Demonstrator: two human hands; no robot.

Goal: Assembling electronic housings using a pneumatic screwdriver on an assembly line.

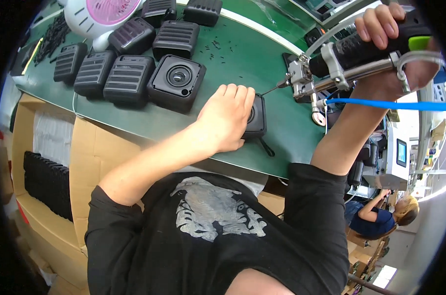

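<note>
On the green mat point(262, 54), left hand point(228, 118) fingers clamp a black casing point(256, 117); right hand point(395, 34) fingers grip a screwdriver point(350, 56).

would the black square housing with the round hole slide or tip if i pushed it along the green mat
The square housing sits flat and squat, so tipping looks unlikely. Its rounded, rubbery-looking shell on the green mat would probably drag rather than glide. It seems a hollow shell, likely light.

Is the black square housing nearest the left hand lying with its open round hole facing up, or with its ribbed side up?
Hole side up: the housing shows its round opening, unlike the ribbed ones beside it.
</note>
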